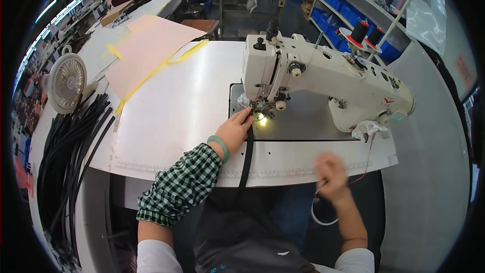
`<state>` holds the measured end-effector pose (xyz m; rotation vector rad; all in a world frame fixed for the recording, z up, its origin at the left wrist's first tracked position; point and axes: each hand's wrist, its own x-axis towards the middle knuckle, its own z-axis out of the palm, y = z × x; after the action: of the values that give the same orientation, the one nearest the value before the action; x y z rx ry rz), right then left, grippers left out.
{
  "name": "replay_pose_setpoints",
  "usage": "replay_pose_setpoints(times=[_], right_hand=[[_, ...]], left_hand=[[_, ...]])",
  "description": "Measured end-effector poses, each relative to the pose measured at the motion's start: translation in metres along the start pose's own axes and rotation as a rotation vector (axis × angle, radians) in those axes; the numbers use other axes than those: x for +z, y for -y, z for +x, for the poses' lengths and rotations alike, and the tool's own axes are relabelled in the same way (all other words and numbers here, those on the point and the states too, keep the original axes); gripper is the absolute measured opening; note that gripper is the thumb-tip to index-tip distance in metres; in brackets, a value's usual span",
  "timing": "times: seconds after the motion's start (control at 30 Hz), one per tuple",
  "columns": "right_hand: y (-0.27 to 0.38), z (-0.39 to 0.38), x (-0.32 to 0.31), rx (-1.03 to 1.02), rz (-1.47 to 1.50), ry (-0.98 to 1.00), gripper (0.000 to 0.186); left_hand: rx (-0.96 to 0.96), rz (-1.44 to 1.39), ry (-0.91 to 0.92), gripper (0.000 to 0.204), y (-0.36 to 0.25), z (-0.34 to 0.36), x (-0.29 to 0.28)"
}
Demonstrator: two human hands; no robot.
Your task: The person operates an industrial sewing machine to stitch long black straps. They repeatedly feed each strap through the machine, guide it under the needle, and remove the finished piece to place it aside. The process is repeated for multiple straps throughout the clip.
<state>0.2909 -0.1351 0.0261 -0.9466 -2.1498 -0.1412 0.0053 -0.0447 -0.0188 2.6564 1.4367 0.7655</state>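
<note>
At the needle area of a white sewing machine (298, 65), my left hand (234, 132) holds a narrow black strip (246, 159), its fingers together close to the presser foot. From there the strip hangs down over the table's front edge toward my lap. A green bangle (221, 147) and a green-and-black checked sleeve cover (182, 182) are on my left arm. My right hand (331, 177) is raised off to the right, above the table's front edge, and smeared by motion. Whether it holds anything is not visible. A thin pale ring (319, 218) hangs by the right wrist.
On the left, a bundle of long black strips (65, 156) drapes over the table edge beside a small white fan (67, 83). A pink sheet (151, 50) with yellow tape lies on the white tabletop (172, 126). Thread cones (359, 32) and shelves with blue bins (343, 10) stand at the right.
</note>
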Motion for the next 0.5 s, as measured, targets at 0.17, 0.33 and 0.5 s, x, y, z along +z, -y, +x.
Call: replay_pose_setpoints(times=[0.17, 0.33, 0.5], right_hand=[[-0.253, -0.015, -0.125, 0.823, 0.086, -1.071, 0.030], [-0.369, -0.048, -0.177, 0.891, -0.141, -0.648, 0.041], [-0.375, 0.019, -0.207, 0.925, -0.511, -0.222, 0.051]], left_hand=[[-0.098, -0.020, -0.018, 0.029, -0.007, 0.005, -0.006], [-0.098, -0.002, -0.038, 0.025, -0.006, 0.008, 0.004], [-0.092, 0.025, -0.101, 0.027, 0.001, -0.003, 0.003]])
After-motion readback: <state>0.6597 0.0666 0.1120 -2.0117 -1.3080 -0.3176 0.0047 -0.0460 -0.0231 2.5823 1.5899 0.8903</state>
